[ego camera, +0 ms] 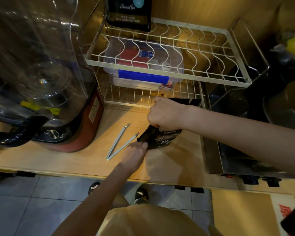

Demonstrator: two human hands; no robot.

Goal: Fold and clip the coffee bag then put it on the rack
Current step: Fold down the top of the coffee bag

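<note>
Pinning the bag [160, 138] to the desk [85, 160] just before the rack [160, 53], the left hand [134, 152] pinches its lower corner while the right hand [165, 114] clamps its top, probably for folding, the clip [121, 142] lying open alongside.

Coffee bag [160, 138]: black, white lettering. Clip [120, 143]: pale grey-white. Counter [85, 160]: light wood grain, warm yellow cast. Rack [162, 53]: white wire, wavy pattern on the upper tier. Second bag [129, 12] on rack: black, pale print, teal mark. Container [143, 72]: clear, blue band. Floor [24, 201]: grey tiles.
</note>
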